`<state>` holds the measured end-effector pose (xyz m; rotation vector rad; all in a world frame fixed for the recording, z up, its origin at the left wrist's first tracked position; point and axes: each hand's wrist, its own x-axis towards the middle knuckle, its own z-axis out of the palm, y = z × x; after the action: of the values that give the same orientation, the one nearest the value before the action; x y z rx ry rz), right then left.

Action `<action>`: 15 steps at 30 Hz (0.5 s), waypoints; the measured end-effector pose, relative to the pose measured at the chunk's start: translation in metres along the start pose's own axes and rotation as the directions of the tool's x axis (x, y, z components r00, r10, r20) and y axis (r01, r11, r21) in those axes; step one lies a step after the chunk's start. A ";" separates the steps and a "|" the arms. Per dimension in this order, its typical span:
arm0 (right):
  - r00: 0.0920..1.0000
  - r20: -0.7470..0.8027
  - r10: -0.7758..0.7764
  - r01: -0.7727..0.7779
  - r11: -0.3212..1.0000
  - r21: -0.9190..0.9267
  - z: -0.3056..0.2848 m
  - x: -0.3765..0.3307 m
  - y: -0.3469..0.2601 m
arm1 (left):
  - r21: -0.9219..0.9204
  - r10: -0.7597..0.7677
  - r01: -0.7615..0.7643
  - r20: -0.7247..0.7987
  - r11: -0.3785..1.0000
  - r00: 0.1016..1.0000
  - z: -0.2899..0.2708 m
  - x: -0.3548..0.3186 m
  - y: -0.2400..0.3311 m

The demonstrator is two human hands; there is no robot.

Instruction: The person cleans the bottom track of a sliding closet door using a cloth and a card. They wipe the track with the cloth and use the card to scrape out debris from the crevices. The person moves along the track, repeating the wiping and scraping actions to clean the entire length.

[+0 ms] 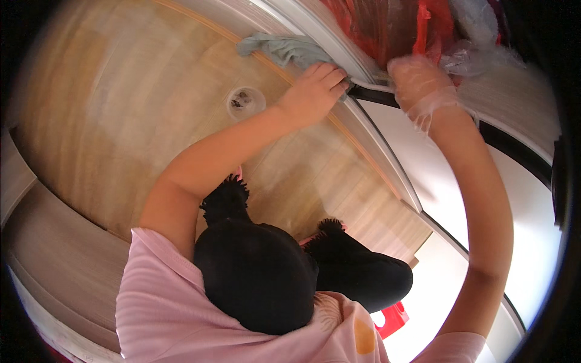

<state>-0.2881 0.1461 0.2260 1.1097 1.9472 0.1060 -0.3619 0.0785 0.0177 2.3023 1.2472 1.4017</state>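
Observation:
My left hand [318,91] is closed on a grey-green cloth [287,49], pressing it against the white edge of a cabinet frame [321,37]. The rest of the cloth trails to the left along the frame. My right hand [423,85] reaches into the cabinet opening with clear, crinkled plastic around its fingers and wrist. It is curled against the red plastic bags [393,27]; what its fingers grip is hidden. A red strip [422,27] of plastic rises just beyond it.
On the wood-look floor [145,97] stands a small clear cup [246,103] with dark bits inside. My bent knees in black trousers [254,272] are below. White panels [417,151] with black trim lie under my right arm. Low grey-brown furniture [66,260] is at left, a red object [393,319] near my right knee.

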 end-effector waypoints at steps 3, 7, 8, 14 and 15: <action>0.985 0.173 0.026 -0.035 0.998 0.050 0.004 -0.002 -0.002 | 0.026 0.002 -0.002 -0.003 1.000 1.000 -0.003 -0.003 -0.002; 0.981 0.195 0.017 -0.025 0.999 0.040 0.009 -0.016 0.007 | 0.001 0.013 -0.013 -0.011 1.000 1.000 0.002 -0.002 -0.004; 0.979 0.199 0.034 -0.042 0.998 0.039 0.015 -0.017 0.009 | -0.008 0.014 -0.014 -0.013 1.000 1.000 0.002 -0.002 -0.005; 0.981 0.193 0.025 -0.035 0.998 0.047 0.018 -0.018 0.007 | 0.015 -0.075 0.075 -0.008 0.997 0.997 0.001 0.003 0.005; 0.980 0.198 0.024 -0.033 0.999 0.042 0.019 -0.017 0.006 | 0.026 -0.093 0.094 -0.003 0.995 0.996 0.002 0.004 0.007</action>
<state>-0.2662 0.1313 0.2278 1.1337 1.7644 -0.0320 -0.3556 0.0777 0.0228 2.2280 1.3625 1.3647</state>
